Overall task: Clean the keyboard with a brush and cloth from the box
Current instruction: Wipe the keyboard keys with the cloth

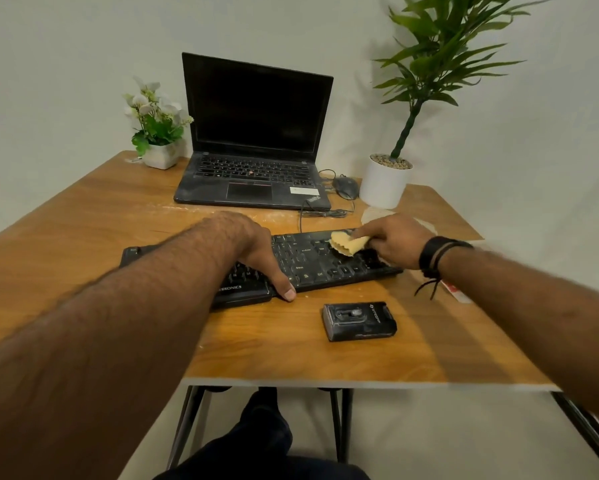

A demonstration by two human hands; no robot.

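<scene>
A black keyboard (312,265) lies across the middle of the wooden table (83,216). My left hand (256,251) rests flat on its middle, thumb over the front edge, holding it down. My right hand (395,242) pinches a small yellow cloth (346,244) and presses it onto the keys at the keyboard's right end. A black box (359,321) lies on the table just in front of the keyboard, with a small tool visible inside. I see no brush apart from that.
An open black laptop (256,133) stands behind the keyboard, with a mouse (345,187) and cable to its right. A white flower pot (159,155) sits at the back left, a tall potted plant (384,183) at the back right. Some paper (376,214) lies near the pot.
</scene>
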